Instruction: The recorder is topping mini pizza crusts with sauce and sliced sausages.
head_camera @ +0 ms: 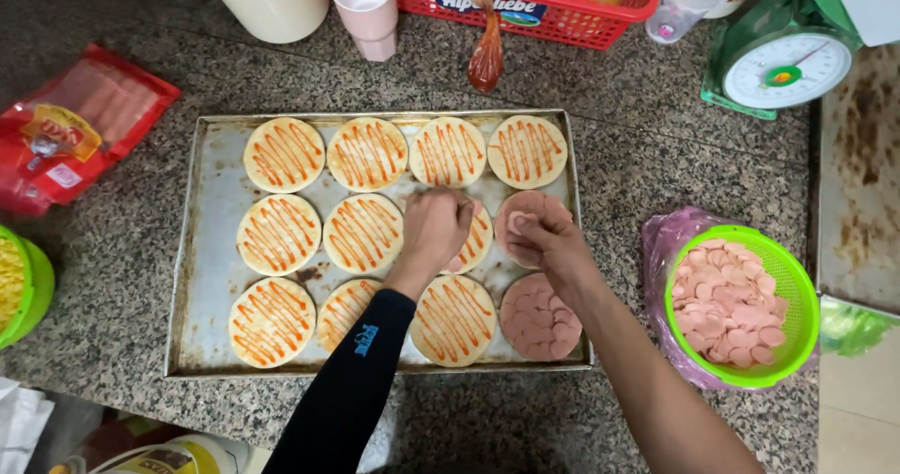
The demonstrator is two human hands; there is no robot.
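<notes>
left hand (pixel 434 227) covering a sauced dough round (pixel 473 240), right hand (pixel 544 235) partly hiding a sausage-topped round (pixel 525 207)

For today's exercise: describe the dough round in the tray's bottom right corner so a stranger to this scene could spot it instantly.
Start at the metal baking tray on the speckled counter, holding three rows of small dough rounds. Go to the front row, far right corner, beside the green basket of pink slices. That round is fully covered in pink sausage slices, while its row-mates show only orange sauce zigzags.

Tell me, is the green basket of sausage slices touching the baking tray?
Apart. The head view shows bare granite counter between the green basket and the baking tray.
</notes>
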